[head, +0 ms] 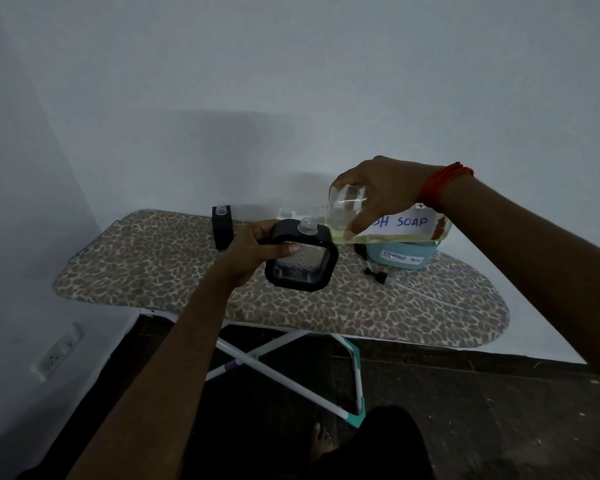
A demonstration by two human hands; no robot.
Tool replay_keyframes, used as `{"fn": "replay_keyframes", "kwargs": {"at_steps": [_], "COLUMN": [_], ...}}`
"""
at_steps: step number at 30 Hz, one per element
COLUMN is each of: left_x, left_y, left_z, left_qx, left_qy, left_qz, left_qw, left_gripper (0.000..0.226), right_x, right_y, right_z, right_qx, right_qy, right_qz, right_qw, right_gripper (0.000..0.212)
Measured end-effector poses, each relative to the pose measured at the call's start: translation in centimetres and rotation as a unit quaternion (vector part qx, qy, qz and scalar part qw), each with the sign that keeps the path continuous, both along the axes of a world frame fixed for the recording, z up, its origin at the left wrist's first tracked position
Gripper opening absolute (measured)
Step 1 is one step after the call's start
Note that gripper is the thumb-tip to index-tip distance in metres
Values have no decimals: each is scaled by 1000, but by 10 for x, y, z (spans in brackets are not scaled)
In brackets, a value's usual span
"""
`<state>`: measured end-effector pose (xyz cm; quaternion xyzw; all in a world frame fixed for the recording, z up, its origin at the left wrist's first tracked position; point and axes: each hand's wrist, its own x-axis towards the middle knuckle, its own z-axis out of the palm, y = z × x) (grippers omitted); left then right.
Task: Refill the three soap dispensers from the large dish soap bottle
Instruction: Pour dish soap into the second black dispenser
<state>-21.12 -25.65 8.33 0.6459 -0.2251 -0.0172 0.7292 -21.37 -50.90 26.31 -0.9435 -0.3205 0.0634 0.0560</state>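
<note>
Above the dispenser (302,261), right hand (378,194) around the tilted soap bottle (405,223).

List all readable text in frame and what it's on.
"SH SOAP": paper label on the bottle; its start is hidden behind the right hand.
"STORAGE BOX": tag on the basket.
Nothing else is readable.

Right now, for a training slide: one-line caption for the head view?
Right hand tilts the dish soap bottle at the open neck of a dispenser gripped by the left hand.
</note>
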Motion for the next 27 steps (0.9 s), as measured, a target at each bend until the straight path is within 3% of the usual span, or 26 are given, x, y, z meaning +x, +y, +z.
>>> {"fn": "replay_keyframes", "kwargs": {"at_steps": [9,17,27], "left_x": [-1,-3,-1], "left_y": [-1,-2,0], "left_z": [2,3,3], "left_qx": [-9,-13,-19], "left_qy": [3,4,7], "left_qz": [-2,-1,-6], "left_qw": [1000,1000,1000], "left_gripper": [45,43,41], "right_x": [3,1,4], "right_y": [-2,-1,1], "right_z": [0,3,3], "right_qx": [-2,-2,-6], "right_qy": [-9,-13,-15], "right_qz": [-4,0,3], "right_qw": [1000,1000,1000], "right_gripper": [66,59,67]}}
